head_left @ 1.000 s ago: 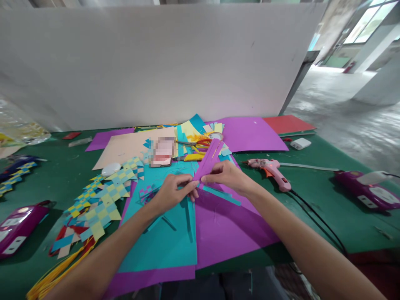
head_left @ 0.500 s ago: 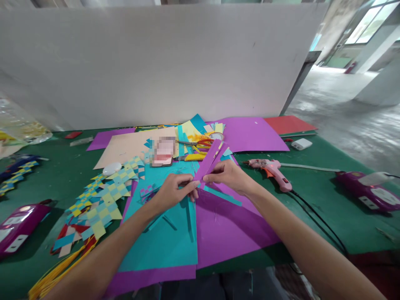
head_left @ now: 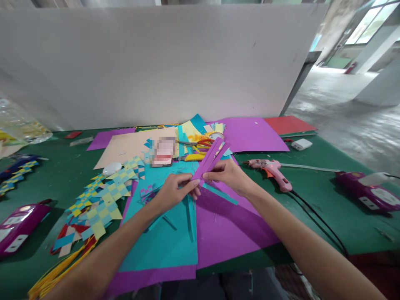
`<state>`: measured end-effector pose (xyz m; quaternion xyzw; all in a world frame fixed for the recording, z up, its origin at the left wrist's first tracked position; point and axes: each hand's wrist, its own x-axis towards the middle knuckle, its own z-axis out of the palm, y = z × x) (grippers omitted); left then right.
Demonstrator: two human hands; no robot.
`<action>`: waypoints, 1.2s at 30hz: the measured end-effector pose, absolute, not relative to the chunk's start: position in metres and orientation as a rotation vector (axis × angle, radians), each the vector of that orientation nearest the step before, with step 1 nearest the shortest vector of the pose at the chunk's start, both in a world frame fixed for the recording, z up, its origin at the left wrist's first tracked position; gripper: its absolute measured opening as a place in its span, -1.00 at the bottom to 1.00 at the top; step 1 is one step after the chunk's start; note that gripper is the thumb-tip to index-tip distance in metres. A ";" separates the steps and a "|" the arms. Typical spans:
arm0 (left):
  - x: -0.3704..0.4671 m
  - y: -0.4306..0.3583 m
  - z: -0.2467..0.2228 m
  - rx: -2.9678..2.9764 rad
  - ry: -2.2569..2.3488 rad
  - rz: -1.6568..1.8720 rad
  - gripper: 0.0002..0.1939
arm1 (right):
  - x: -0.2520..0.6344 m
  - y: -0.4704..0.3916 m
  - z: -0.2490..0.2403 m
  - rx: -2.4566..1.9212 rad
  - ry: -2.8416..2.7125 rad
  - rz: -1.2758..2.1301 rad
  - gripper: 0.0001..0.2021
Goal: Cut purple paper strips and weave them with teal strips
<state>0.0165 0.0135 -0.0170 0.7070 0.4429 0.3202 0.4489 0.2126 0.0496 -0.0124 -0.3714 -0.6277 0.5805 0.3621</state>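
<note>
Purple paper strips (head_left: 206,161) fan upward between my two hands, above the sheets on the table. My left hand (head_left: 178,186) is closed, thumb and fingers pinching their lower ends. From the other side, my right hand (head_left: 225,173) pinches the strips near the same spot. A teal paper strip (head_left: 221,195) sticks out below my right hand, pointing down to the right. Under my hands lie a teal sheet (head_left: 162,250) and a purple sheet (head_left: 231,233). Several loose teal strips rest on the teal sheet, left of my hands.
A pink glue gun (head_left: 271,168) with a black cord lies at right, near a purple power strip (head_left: 367,191). Behind my hands are scissors (head_left: 203,143), a yellow cutter (head_left: 194,157) and a phone (head_left: 163,152). Woven checkered paper pieces (head_left: 108,208) lie left. A white board (head_left: 156,62) stands behind.
The purple strips have spread a little further apart at their upper ends. The teal strip has shifted slightly left. Both hands stay in nearly the same place.
</note>
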 end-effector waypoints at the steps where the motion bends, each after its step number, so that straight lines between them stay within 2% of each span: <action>1: 0.016 0.013 -0.017 1.753 1.096 0.792 -0.66 | 0.212 0.050 -0.013 -0.941 -1.604 1.499 -0.75; 10: 0.018 0.012 -0.013 1.869 1.148 0.798 -0.64 | 0.211 0.046 -0.008 -1.033 -1.729 1.450 -0.68; 21: 0.013 0.013 -0.018 2.012 1.290 0.959 -0.69 | 0.212 0.050 -0.016 -1.041 -1.710 1.427 -0.71; 36: 0.014 0.012 -0.014 1.989 1.250 0.926 -0.68 | 0.210 0.049 -0.018 -1.040 -1.669 1.419 -0.74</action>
